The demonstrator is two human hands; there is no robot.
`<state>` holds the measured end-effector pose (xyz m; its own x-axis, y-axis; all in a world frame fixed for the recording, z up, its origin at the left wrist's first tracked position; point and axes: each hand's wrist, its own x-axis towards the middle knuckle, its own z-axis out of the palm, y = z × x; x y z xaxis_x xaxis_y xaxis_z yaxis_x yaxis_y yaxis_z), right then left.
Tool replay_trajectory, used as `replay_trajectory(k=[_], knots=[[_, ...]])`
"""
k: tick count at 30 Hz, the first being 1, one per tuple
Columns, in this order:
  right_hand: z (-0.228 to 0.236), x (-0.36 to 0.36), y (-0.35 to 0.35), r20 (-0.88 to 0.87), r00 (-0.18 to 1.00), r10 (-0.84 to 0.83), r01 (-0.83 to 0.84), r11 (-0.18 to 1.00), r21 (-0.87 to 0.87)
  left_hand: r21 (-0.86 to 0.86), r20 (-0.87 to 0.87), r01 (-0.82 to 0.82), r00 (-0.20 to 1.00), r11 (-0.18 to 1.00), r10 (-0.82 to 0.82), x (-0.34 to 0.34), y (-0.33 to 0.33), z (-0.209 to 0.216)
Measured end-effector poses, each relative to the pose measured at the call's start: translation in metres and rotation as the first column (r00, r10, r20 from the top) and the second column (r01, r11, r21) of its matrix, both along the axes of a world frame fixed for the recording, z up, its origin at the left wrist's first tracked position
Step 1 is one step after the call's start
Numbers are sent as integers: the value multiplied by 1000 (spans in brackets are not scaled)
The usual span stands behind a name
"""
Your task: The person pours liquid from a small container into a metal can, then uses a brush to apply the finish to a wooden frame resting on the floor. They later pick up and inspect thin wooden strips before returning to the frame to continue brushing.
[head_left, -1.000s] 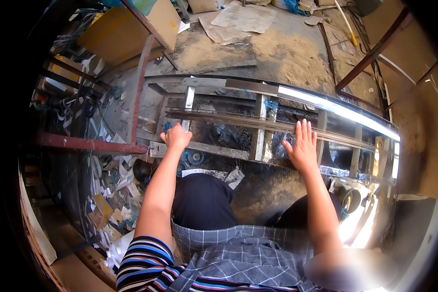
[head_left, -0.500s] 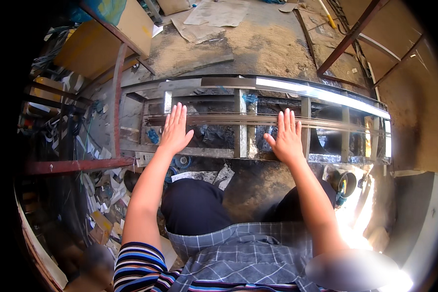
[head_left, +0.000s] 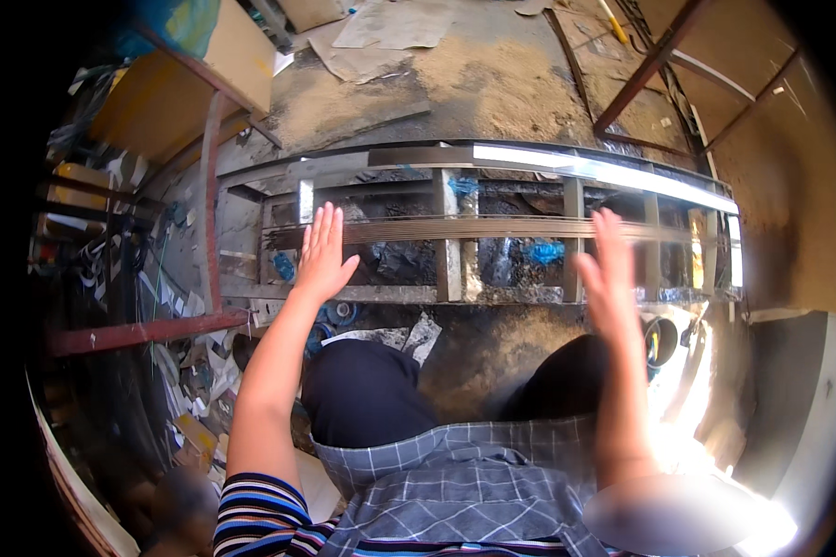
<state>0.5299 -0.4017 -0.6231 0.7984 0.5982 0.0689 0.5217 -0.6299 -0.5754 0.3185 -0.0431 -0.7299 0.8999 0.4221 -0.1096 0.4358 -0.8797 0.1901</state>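
Note:
A row of long thin brown rods (head_left: 506,229) lies lengthwise across the crossbars of a low metal frame (head_left: 448,274) in front of me. Flat over the rods toward their left end rests my left hand (head_left: 320,265), fingers stretched forward and thumb apart. My right hand (head_left: 611,278), a little smeared by motion, is at the rods farther right with its fingers extended. Whether its palm presses on them I cannot tell. Neither hand grasps anything.
A bright metal strip (head_left: 604,172) runs along the frame's far edge. Blue plastic scraps (head_left: 542,252) lie between the crossbars. A red-brown metal bar (head_left: 149,331) stands at left, above paper scraps. A dark round container (head_left: 659,342) sits by my right knee.
My right hand has slid to the right along the rods, away from the left hand. The left hand stays over the rods' left part, and the whole view has shifted slightly.

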Motion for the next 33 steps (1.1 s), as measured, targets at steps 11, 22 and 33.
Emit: replay_trajectory(k=[11, 22, 33], knots=[[-143, -41, -334, 210, 679, -704, 724, 594, -351, 60, -137, -65, 988, 996, 72, 22, -33, 29], [-171, -52, -322, 93, 911, -401, 372, 704, -605, 206, 51, 124, 989, 971, -137, -3, 21, -39], [-187, 8, -345, 49, 427, -903, 899, 417, -135, 212, 14, 161, 986, 964, -168, -5, 28, -40]])
